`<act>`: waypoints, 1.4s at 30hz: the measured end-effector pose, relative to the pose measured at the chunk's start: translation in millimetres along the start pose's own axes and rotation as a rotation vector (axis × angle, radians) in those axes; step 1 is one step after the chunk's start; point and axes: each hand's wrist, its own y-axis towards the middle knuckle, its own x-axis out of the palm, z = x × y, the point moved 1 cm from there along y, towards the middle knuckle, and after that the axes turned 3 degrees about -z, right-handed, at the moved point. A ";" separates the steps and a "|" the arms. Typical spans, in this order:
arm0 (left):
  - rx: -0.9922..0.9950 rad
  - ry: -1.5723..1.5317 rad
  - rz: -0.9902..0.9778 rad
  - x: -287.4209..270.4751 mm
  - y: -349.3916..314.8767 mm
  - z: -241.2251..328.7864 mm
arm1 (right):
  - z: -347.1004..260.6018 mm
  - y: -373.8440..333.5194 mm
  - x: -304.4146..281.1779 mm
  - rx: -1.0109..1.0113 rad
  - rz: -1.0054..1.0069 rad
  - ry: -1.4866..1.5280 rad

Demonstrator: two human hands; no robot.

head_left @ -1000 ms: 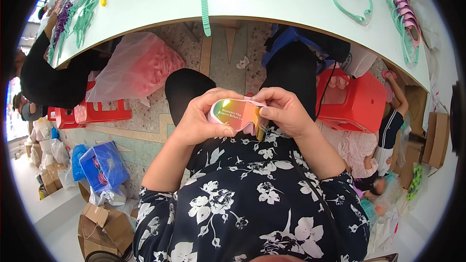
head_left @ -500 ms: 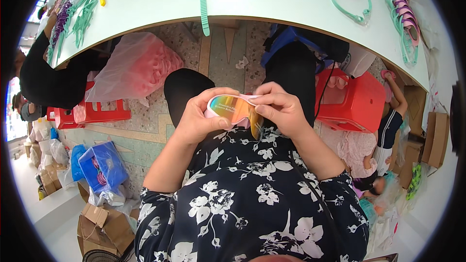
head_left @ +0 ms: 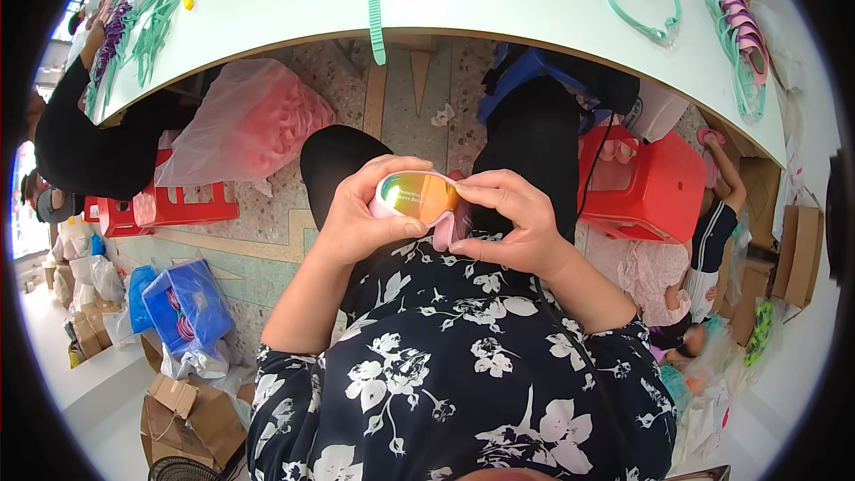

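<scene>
Over my lap I hold swim goggles (head_left: 414, 195) with a pink frame and a mirrored orange-yellow lens that carries small print. My left hand (head_left: 354, 218) is closed round one end, thumb below the lens and fingers above it. At the other end, my right hand (head_left: 517, 218) grips the frame between the forefinger at the top and the thumb low down. The pink side of the frame bends toward my right palm. The second lens is turned out of sight.
Ahead is a white table (head_left: 508, 0) bearing mirrored goggles with a green strap (head_left: 375, 18), green-purple straps (head_left: 663, 0) and a row of pink goggles (head_left: 735, 18). Beneath stand a clear bag of pink parts (head_left: 258, 125) and a red stool (head_left: 632, 187). A blue crate (head_left: 189, 303) lies at left; other people sit on both sides.
The second lens, which hung at an angle by my right fingers, has swung out of view and the pink frame side shows instead. My right thumb has moved down to the frame's lower edge.
</scene>
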 end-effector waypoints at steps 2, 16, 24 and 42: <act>0.001 0.009 -0.013 -0.8 -0.2 1.0 | 0.3 1.3 0.8 0.009 0.012 0.040; 0.435 1.158 -0.223 3.7 23.4 56.2 | -2.6 24.9 -8.5 -0.065 -0.135 -0.032; 0.515 1.096 -0.129 10.4 23.6 28.0 | 36.3 14.5 -16.1 0.375 -0.161 0.596; 0.334 1.019 -0.014 5.4 14.2 3.7 | 34.4 -19.6 1.0 0.621 -0.044 1.331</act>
